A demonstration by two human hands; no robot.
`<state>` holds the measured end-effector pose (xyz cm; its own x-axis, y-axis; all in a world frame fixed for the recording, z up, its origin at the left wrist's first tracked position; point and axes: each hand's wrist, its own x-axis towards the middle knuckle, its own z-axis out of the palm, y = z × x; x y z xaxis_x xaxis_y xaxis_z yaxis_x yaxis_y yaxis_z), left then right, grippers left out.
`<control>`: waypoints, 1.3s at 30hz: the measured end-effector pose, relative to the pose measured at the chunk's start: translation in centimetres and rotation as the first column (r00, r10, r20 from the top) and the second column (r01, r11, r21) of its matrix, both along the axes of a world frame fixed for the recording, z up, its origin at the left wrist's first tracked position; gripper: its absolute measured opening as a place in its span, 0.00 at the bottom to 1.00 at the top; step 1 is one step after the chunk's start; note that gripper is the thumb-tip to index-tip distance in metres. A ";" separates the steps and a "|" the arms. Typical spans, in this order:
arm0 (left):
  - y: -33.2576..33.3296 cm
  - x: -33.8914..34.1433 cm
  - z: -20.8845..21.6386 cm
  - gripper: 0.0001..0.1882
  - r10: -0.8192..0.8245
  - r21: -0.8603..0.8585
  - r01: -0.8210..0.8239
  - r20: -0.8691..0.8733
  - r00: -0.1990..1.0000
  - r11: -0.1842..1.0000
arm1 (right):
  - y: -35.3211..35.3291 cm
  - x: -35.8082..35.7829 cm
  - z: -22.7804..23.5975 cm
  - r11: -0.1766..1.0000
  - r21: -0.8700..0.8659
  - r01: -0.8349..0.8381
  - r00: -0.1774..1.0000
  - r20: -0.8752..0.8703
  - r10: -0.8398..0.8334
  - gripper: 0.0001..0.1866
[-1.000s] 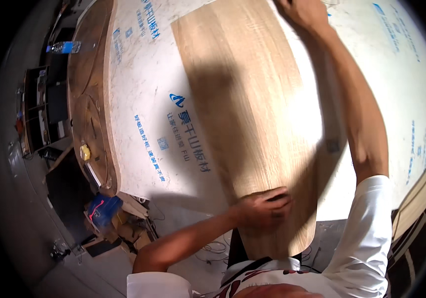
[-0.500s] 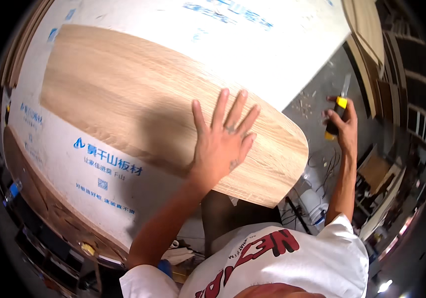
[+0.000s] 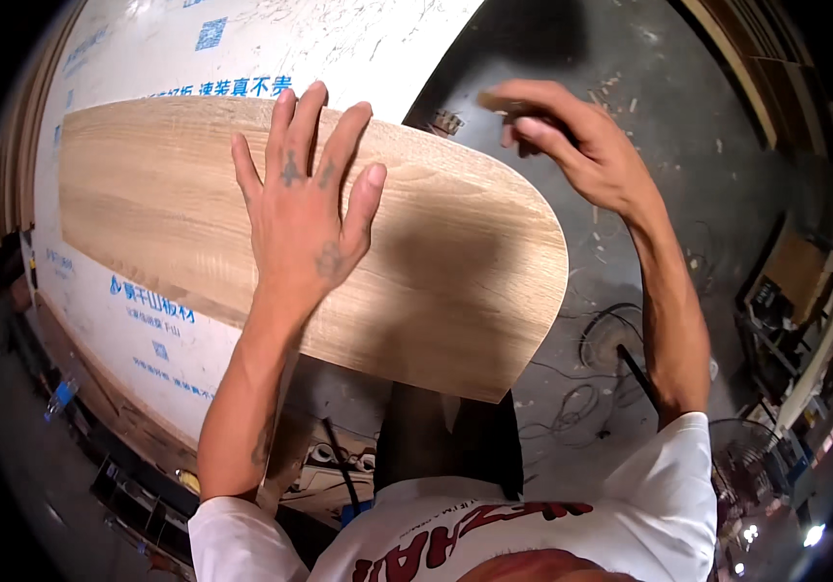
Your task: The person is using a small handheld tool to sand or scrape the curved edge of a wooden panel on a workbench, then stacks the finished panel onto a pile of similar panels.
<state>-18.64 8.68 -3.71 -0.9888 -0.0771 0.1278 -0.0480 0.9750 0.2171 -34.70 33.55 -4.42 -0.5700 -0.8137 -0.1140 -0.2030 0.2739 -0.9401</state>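
Observation:
A long wood-grain board (image 3: 445, 223) with a rounded right end lies across a white sheet with blue print (image 3: 368, 48). Its right end juts past the sheet's edge over the floor. My left hand (image 3: 305, 209) presses flat on the board, fingers spread toward the far edge. Beyond that edge and to the right, my right hand (image 3: 581, 145) is raised with curled fingers. They are closed round a utility knife (image 3: 490, 100), of which only a blurred, tan-looking end shows; the hand hides the rest.
Cables (image 3: 571, 412) and wood scraps (image 3: 615, 97) litter the grey floor at right. A wire-caged fan (image 3: 746, 461) stands at lower right. Panels (image 3: 766, 87) lean at upper right. A brown curved edge (image 3: 115, 388) runs along the sheet's near-left side.
The view has shifted. My left hand rests farther left along the board, whose rounded end reaches farther past the sheet. My right hand has swung leftward and away from me with the knife.

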 end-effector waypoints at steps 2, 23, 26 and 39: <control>0.2 -0.4 -0.4 0.28 0.004 -0.012 -0.004 -0.025 1.000 1.000 | -1.5 -0.8 -0.8 0.985 -0.119 -0.125 0.991 -0.070 0.118 0.16; -0.8 -0.6 -1.8 0.28 -0.047 -0.072 0.041 -0.087 0.995 0.997 | 3.5 2.8 -2.5 0.957 -0.263 -0.119 0.978 -0.200 0.067 0.23; -0.9 -0.7 -2.4 0.29 -0.057 -0.084 0.049 -0.107 0.993 0.995 | 6.4 6.0 -3.0 0.973 -0.228 0.038 0.974 -0.208 -0.087 0.24; -1.0 -0.8 -3.0 0.34 -0.040 -0.072 0.031 -0.124 0.991 0.997 | 7.6 26.8 -1.2 0.779 -0.089 0.621 0.647 -0.502 -0.574 0.22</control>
